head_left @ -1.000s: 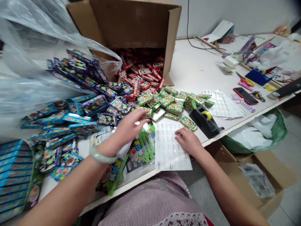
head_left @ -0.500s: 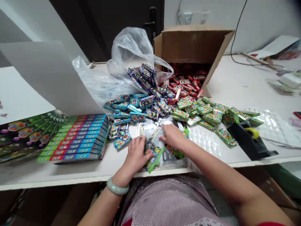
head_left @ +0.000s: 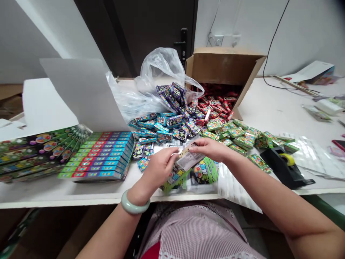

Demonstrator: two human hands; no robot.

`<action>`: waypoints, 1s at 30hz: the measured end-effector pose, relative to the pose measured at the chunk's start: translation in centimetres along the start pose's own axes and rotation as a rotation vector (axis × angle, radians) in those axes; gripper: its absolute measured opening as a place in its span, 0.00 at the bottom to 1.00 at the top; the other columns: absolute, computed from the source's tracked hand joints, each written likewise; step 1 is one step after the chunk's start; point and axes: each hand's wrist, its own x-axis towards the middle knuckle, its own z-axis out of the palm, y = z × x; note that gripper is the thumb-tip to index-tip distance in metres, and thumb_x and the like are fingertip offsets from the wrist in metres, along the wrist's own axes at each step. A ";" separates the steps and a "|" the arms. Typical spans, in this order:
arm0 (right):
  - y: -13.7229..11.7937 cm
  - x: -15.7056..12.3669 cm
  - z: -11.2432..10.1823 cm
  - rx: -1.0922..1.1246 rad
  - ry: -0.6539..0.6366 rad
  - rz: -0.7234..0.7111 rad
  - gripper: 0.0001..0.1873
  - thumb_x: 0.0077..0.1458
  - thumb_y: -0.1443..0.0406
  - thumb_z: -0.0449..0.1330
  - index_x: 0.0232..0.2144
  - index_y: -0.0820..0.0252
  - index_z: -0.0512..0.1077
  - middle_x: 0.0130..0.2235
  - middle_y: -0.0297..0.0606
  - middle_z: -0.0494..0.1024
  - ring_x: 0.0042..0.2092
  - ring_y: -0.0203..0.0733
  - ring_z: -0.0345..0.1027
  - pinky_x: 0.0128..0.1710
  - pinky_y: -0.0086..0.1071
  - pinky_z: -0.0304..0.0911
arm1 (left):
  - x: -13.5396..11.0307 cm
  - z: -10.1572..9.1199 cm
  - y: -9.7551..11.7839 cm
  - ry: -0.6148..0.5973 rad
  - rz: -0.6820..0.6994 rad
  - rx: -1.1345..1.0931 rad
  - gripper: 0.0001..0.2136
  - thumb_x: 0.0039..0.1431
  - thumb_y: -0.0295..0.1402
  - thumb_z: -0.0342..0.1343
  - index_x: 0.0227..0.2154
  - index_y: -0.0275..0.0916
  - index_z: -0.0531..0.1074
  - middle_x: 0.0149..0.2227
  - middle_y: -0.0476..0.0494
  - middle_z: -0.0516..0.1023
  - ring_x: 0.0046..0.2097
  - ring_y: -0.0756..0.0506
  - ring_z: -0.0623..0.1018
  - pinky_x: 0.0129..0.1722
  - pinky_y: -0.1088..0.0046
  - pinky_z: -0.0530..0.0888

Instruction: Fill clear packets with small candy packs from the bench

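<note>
My left hand, with a pale green bangle at the wrist, pinches the upper left edge of a printed plastic pouch. The fingers of my right hand close on the pouch's upper right corner. It hangs tilted between them above the table's front edge, showing a pale label panel; its lower end is blurred. Whether its mouth is parted I cannot tell. Beneath it lie more green and black printed pouches. Just beyond my hands are small blue candy boxes and purple ones.
Green boxes and red boxes spill before a cardboard carton. A clear plastic bag stands behind. On the left is a filled display box; on the right, a tape dispenser and clear plastic sheets.
Both hands have raised the pouch off the pile and tipped it, and its label panel now shows. My left hand has moved up to its upper edge. The head view has shifted slightly.
</note>
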 end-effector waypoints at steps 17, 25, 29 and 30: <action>4.2 -1.5 5.0 0.009 0.199 -0.254 0.23 0.46 0.54 0.65 0.43 0.59 0.71 0.43 0.42 0.78 0.44 0.45 0.73 0.42 0.39 0.69 | -0.4 1.2 -0.1 0.324 -0.482 -0.912 0.15 0.48 0.40 0.65 0.37 0.37 0.75 0.37 0.46 0.80 0.39 0.47 0.78 0.41 0.72 0.74; 5.8 -1.4 5.0 0.014 0.480 -0.214 0.19 0.46 0.52 0.65 0.34 0.58 0.71 0.33 0.37 0.77 0.37 0.43 0.71 0.38 0.36 0.67 | -4.1 1.7 0.8 0.170 -0.573 -1.039 0.17 0.39 0.37 0.70 0.32 0.35 0.76 0.29 0.46 0.79 0.32 0.46 0.77 0.34 0.73 0.73; 5.3 -1.3 6.3 -0.096 0.284 -0.175 0.18 0.45 0.52 0.65 0.35 0.57 0.71 0.30 0.35 0.75 0.37 0.43 0.70 0.38 0.36 0.66 | -6.3 1.3 -0.1 0.262 -0.602 -1.039 0.12 0.47 0.37 0.66 0.32 0.36 0.75 0.30 0.48 0.78 0.32 0.49 0.75 0.33 0.77 0.70; 5.2 -1.2 6.8 -0.119 0.247 -0.140 0.18 0.44 0.52 0.65 0.31 0.57 0.70 0.28 0.34 0.74 0.34 0.42 0.69 0.35 0.35 0.66 | -6.6 1.3 -0.4 0.271 -0.609 -1.061 0.12 0.48 0.38 0.65 0.33 0.36 0.74 0.31 0.48 0.78 0.32 0.50 0.75 0.33 0.77 0.70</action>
